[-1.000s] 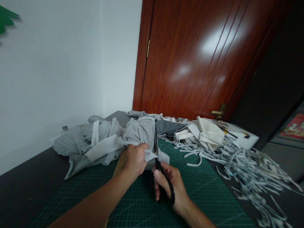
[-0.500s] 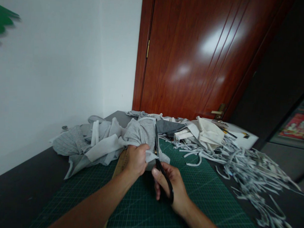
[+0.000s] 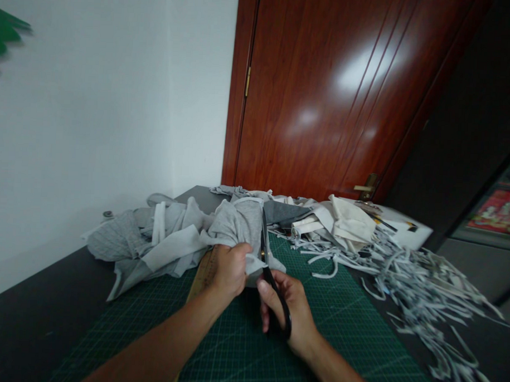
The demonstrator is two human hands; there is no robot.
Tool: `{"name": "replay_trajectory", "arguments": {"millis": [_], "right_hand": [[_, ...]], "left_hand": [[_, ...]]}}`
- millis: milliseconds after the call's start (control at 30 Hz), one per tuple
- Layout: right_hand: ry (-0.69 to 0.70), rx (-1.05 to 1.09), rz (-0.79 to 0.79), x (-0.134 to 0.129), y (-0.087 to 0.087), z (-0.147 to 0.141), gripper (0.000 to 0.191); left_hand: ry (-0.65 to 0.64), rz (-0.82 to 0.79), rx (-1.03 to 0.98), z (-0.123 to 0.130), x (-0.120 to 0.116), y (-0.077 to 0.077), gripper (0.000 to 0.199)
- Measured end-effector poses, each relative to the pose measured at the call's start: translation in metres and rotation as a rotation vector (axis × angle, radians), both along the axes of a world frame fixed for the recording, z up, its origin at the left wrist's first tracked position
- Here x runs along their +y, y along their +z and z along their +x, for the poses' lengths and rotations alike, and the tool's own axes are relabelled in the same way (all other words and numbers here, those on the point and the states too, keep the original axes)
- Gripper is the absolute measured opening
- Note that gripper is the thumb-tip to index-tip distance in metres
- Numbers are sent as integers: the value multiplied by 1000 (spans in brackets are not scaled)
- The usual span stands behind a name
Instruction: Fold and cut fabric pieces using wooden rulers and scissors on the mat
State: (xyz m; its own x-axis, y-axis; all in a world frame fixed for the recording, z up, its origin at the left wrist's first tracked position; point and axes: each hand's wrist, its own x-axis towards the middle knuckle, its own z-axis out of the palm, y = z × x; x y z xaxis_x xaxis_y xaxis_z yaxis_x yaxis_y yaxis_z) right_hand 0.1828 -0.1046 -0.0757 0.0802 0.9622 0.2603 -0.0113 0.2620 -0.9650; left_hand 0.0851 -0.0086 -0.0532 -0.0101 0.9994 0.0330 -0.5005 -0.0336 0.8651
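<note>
Gathered in my left hand (image 3: 232, 268) is a light grey knit fabric (image 3: 237, 221), its fingers closed tight on the cloth near the edge. My right hand (image 3: 287, 303) grips black-handled scissors (image 3: 276, 295), thumb and fingers through the loops. The blades point away from me and lie along the right edge of the fabric, close beside my left thumb. A small flap of pale cloth hangs at the blades' right side. Part of the fabric is hidden behind my left hand. Under my left forearm a wooden ruler (image 3: 199, 275) lies on the green cutting mat (image 3: 317, 338).
More crumpled grey fabric (image 3: 128, 237) spreads to the left. A heap of thin cut strips (image 3: 410, 285) covers the right side, with folded cream cloth (image 3: 348, 222) and a white box (image 3: 416, 233) behind. A brown door (image 3: 316, 104) and white wall (image 3: 94, 107) stand beyond.
Almost nothing differs. The scissors and my right hand have shifted very slightly to the right; my left hand keeps its hold on the fabric.
</note>
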Motion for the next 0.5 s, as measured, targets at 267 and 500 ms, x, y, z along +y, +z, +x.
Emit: {"name": "replay_trajectory", "arguments": {"millis": [267, 500], "right_hand": [[-4, 5, 36, 2, -1, 5, 58], [-11, -7, 32, 2, 0, 6, 57]], "left_hand": [[-85, -25, 27, 5, -7, 2, 23], [-65, -45, 6, 4, -7, 3, 22]]}}
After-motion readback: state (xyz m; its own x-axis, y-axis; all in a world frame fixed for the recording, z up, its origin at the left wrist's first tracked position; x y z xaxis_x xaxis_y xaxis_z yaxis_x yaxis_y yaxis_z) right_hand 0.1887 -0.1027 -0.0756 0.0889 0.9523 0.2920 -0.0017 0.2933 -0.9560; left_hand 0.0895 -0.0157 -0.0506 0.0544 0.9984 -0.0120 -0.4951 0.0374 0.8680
